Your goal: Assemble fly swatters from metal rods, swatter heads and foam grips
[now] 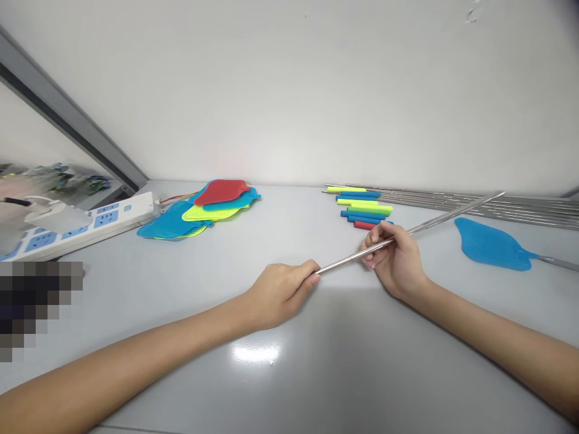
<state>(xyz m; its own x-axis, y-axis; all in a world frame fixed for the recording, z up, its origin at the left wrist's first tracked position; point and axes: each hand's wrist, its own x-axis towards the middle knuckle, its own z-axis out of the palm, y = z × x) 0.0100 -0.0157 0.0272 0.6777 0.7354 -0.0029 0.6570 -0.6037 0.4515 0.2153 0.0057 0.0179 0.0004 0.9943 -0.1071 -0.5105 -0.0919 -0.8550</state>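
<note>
A telescopic metal rod [434, 224] slants up to the right above the grey table. My left hand [283, 293] is closed around its lower end, which the fingers hide. Farther along, my right hand [400, 265] supports the rod between thumb and curled fingers, palm turned partly up. Just behind my right hand lies a row of coloured tube grips, among them a red grip [364, 225], a blue grip [362, 220] and a green grip [382, 210]. To the right rests a blue fly swatter head [493, 246] joined to a metal rod.
Several more metal rods [529, 209] lie along the wall at the back right. At the back left are stacked swatter heads, with a red swatter head [221, 191] on top. A white power strip [131, 211] with plugs stands at the left. A pixelated patch covers the left edge.
</note>
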